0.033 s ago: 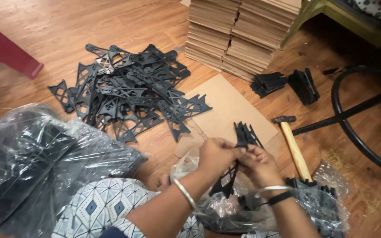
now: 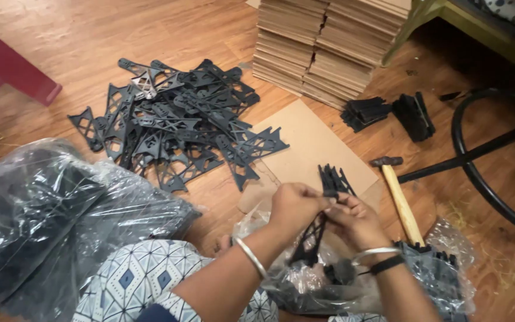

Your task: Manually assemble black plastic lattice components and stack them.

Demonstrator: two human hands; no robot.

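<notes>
Closest to the camera is a knee in cloth with a blue and white diamond pattern (image 2: 144, 280). Just past it the 2 hands meet in the middle. The left hand (image 2: 293, 206) has a silver bangle (image 2: 251, 256) on its wrist, and its fingers are closed on the top of a black plastic bracket (image 2: 310, 238) that hangs down between the hands. The right hand (image 2: 356, 222) wears a silver bangle and a black band, and its fingers pinch the same bracket from the other side. Under the hands lies a clear plastic bag (image 2: 305, 286) with more black parts in it. On the left is a big crinkly plastic bag (image 2: 43, 220) full of dark pieces. To the right, a hammer with a wooden handle (image 2: 402, 200) lies on the wooden floor (image 2: 90, 36). A few black pieces (image 2: 335, 179) stand on a flat sheet of cardboard (image 2: 311, 143) just beyond the hands. Farther off is a big pile of black brackets (image 2: 174, 125) spread on the floor. Behind that is a tall stack of brown cardboard sheets (image 2: 329, 42), with 2 small bundles of black parts (image 2: 388, 113) near it. A black metal hoop (image 2: 478, 161) is at the far right.
</notes>
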